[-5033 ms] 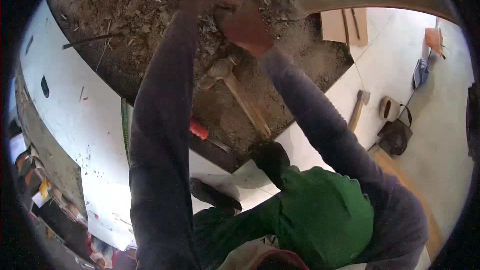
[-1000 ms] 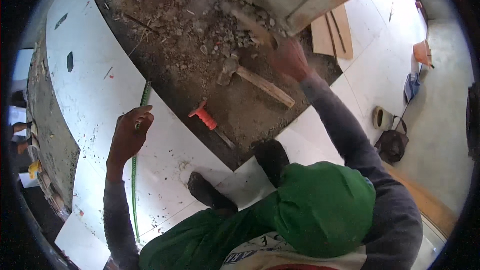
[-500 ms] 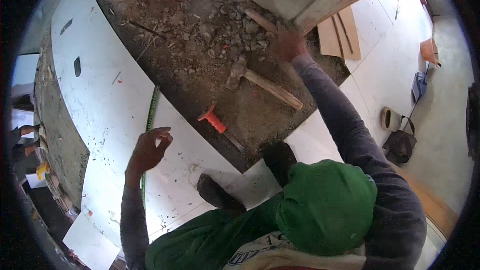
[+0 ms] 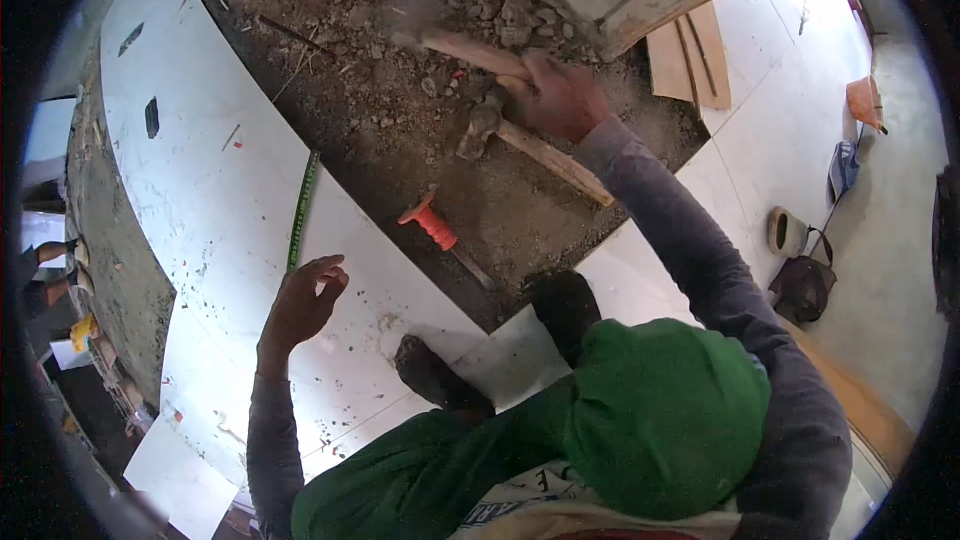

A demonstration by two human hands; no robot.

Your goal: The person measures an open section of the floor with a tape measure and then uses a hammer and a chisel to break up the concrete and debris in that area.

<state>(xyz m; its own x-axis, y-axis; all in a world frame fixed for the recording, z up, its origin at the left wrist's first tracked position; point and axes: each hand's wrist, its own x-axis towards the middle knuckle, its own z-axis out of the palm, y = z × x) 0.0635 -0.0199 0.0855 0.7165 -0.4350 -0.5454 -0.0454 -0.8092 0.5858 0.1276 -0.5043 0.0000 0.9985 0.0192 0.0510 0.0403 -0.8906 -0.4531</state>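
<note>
My right hand (image 4: pixel 562 95) is wrapped round the wooden handle of a tool (image 4: pixel 470 48), raised over the broken soil; its far end is blurred, so its kind is unclear. Just below that hand, a hammer (image 4: pixel 552 162) with a thick metal head and wooden shaft lies on the dirt. Nearer me rests a chisel (image 4: pixel 436 230) with an orange-red grip and guard, its shank pointing toward my feet. Over the white tiles hovers my left hand (image 4: pixel 305 298), fingers loosely bent and thumb apart, with nothing in it. Beside it a green measuring tape (image 4: pixel 303 208) runs along the tile.
White floor tiles (image 4: pixel 230 210) border the dug patch of soil and rubble (image 4: pixel 390 90). A concrete wall corner (image 4: pixel 610 20) juts in at the top. Wooden boards (image 4: pixel 690 55), a dark bag (image 4: pixel 803 285) and an orange container (image 4: pixel 862 100) lie at right. Another person's legs (image 4: pixel 60 270) show at far left.
My right hand has come slightly nearer and left, swinging the wooden-handled tool left over the rubble. My left hand has barely moved. The hammer and chisel stay on the dirt.
</note>
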